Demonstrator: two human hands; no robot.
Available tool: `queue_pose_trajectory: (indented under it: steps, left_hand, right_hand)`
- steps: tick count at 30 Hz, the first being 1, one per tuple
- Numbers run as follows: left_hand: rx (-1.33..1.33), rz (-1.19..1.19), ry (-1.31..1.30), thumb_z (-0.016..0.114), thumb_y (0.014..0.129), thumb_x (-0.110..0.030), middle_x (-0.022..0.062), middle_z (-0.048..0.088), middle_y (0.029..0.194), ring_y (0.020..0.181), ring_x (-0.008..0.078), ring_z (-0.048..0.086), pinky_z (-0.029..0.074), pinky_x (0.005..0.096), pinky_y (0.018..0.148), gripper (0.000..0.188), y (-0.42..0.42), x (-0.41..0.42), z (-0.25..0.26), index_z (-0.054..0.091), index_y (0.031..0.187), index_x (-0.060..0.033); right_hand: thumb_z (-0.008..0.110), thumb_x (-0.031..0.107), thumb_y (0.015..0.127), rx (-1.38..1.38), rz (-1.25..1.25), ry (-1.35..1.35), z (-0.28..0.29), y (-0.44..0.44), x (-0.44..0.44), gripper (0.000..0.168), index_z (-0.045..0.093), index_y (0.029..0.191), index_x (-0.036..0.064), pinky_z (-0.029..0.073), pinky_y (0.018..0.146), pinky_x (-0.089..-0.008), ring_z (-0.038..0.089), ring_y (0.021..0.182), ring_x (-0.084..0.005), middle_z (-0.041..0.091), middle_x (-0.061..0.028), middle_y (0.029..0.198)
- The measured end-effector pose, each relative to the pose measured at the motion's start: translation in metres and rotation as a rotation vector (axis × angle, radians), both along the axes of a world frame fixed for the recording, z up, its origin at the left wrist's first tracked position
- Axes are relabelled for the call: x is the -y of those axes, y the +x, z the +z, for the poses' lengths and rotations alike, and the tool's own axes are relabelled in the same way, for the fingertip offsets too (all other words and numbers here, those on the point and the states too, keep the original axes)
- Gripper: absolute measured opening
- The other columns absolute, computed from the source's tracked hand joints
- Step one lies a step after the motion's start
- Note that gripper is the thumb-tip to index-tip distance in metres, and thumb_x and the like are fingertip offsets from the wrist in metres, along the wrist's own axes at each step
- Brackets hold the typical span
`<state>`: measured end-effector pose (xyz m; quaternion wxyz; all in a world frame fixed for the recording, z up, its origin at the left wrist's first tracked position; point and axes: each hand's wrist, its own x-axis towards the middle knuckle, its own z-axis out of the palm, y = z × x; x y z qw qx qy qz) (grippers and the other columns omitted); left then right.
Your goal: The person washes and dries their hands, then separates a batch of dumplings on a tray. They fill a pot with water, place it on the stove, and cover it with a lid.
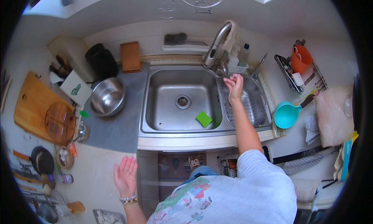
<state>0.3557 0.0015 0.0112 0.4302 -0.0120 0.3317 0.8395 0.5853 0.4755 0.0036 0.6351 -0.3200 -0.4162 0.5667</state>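
Note:
My right hand (235, 86) is raised over the left part of the small drainer basin (252, 104), just below the base of the faucet (214, 50), with nothing in it. Its fingers are partly curled and spread. Palm up, my left hand (126, 174) is held empty over the pale counter at the lower left, bracelets at the wrist. Between and beyond the hands lies the large stainless steel sink (169, 113), and a green sponge (203, 119) rests on its floor near the lower right corner. To the sink's left, a steel bowl (107, 97) stands on the grey counter.
Left of the bowl are a wooden cutting board (32, 107), a knife holder (76, 88) and a glass jar (82, 131). A black container (101, 61) stands behind it. A turquoise ladle (286, 115) hangs at the right. Bottles stand in a white basket (237, 68) behind the basin.

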Motion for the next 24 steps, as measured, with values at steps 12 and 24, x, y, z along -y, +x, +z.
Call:
queue_pose_trajectory:
  steps: [12,24]
  left_hand:
    - [0.255,-0.695,-0.018,0.031,0.095,-0.032,0.0253,0.041,0.129,0.120,0.0348,0.042,0.036,0.0418,0.101,0.052,0.030,-0.377,-0.021,0.034,0.126,0.0095]
    - [0.239,-0.672,0.028,0.026,0.096,-0.035,0.0122,0.057,0.109,0.101,0.0253,0.054,0.042,0.0366,0.090,0.045,0.042,-0.503,-0.119,0.051,0.112,-0.0012]
  right_hand:
    - [0.044,0.029,0.092,0.476,0.203,0.154,-0.041,-0.016,-0.128,0.044,0.032,0.122,0.000,0.047,0.067,-0.0296,0.060,0.067,-0.0199,0.043,-0.0127,0.097]
    - [0.038,0.016,0.091,1.003,0.324,0.464,-0.101,-0.078,-0.038,0.047,0.030,0.134,-0.002,0.035,0.098,-0.0335,0.046,0.117,-0.0294,0.040,-0.0235,0.131]
